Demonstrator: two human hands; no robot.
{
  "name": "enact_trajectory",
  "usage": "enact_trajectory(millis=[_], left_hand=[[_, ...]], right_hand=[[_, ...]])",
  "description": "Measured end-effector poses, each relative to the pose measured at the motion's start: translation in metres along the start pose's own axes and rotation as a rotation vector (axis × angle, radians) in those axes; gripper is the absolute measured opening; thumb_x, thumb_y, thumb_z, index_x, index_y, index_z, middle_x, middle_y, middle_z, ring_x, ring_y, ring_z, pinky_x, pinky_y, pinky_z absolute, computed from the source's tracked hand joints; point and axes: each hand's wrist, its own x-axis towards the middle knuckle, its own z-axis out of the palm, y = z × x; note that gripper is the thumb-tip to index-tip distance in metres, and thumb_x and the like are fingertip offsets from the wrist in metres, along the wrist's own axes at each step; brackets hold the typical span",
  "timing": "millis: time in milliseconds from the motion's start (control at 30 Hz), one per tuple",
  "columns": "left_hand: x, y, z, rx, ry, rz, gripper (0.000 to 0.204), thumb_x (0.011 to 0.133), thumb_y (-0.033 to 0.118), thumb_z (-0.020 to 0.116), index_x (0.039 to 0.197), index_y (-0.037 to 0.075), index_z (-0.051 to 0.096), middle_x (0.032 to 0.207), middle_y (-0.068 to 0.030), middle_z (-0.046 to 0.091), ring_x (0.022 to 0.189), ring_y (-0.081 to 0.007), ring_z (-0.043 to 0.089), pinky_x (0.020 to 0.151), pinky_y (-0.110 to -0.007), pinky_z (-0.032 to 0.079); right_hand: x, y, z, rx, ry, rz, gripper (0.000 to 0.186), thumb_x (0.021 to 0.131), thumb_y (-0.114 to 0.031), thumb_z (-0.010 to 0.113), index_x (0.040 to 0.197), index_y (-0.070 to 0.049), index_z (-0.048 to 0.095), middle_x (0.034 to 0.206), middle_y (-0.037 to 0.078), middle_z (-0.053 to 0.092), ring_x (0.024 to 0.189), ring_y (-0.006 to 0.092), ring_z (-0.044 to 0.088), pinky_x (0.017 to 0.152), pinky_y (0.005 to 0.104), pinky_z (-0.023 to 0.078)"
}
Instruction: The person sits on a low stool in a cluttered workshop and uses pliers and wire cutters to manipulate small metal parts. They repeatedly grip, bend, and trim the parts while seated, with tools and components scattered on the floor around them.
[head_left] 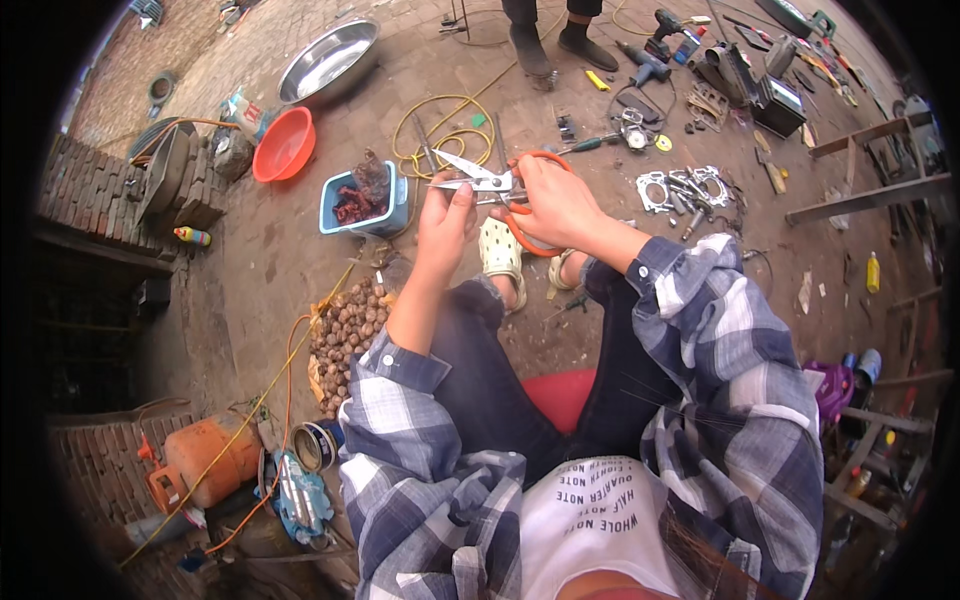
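Note:
In the head view, my right hand (550, 205) is closed on a pair of scissors (480, 183) with orange handles, whose silver blades are spread and point left. My left hand (445, 220) is closed beside the lower blade, thumb up; what it pinches is partly hidden and too small to name. A blue plastic bin (330, 222) holding dark reddish material stands just left of the hands. Behind them lies a coiled yellow hose (420, 108). My feet in pale clogs (500, 255) are below the hands.
A person's legs (525, 45) stand ahead. Tools, a battery (778, 108) and metal parts (685, 195) lie right, near metal frames (850, 208). Left are a red basin (285, 145), steel bowl (330, 60), walnuts (345, 340), orange gas cylinder (215, 460) and bricks (100, 180).

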Motion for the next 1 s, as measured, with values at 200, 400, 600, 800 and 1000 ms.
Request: enact_trajectory(millis=[200,400,600,800,1000], left_hand=[[0.004,-0.008,-0.006,0.136,-0.009,0.103,0.03,0.102,0.023,0.048,0.122,0.001,0.041,0.07,0.0038,0.042,0.05,-0.003,0.032,0.042,-0.02,0.024],[0.003,-0.01,-0.005,0.201,0.057,0.157,0.03,0.102,0.021,0.05,0.12,-0.002,0.043,0.064,0.0057,0.04,0.046,-0.0022,0.03,0.041,-0.02,0.021],[0.004,-0.01,-0.004,0.14,0.067,0.144,0.033,0.1,0.019,0.053,0.122,-0.002,0.044,0.069,0.0051,0.044,0.051,-0.002,0.033,0.044,-0.019,0.025],[0.005,-0.008,-0.001,0.138,0.135,0.139,0.029,0.1,0.022,0.054,0.117,0.0,0.048,0.078,0.0037,0.051,0.059,-0.0015,0.04,0.049,-0.017,0.031],[0.015,-0.015,-0.01,0.14,0.103,0.17,0.022,0.101,0.02,0.047,0.109,0.001,0.052,0.083,-0.0026,0.055,0.059,-0.0071,0.048,0.051,-0.021,0.037]], right_hand=[[-0.003,0.0,0.003,-0.057,-0.032,0.01,0.069,0.077,-0.055,0.071,0.105,0.006,0.052,0.08,0.019,0.065,0.078,0.0336,0.067,0.067,0.0425,0.052],[-0.005,-0.011,-0.007,-0.036,-0.16,0.081,0.067,0.081,-0.053,0.067,0.109,0.005,0.049,0.083,0.02,0.066,0.076,0.038,0.067,0.065,0.0456,0.053],[-0.006,-0.009,-0.008,-0.056,-0.141,0.071,0.067,0.08,-0.053,0.069,0.11,0.005,0.05,0.084,0.019,0.066,0.077,0.0376,0.067,0.065,0.0458,0.053],[0.004,-0.008,-0.004,-0.008,-0.129,0.102,0.065,0.081,-0.048,0.07,0.114,0.003,0.05,0.107,0.019,0.064,0.1,0.0349,0.063,0.08,0.0434,0.052],[0.003,-0.003,0.004,0.056,-0.148,0.178,0.065,0.083,-0.046,0.069,0.116,0.006,0.049,0.113,0.023,0.062,0.104,0.0366,0.062,0.086,0.0429,0.05]])
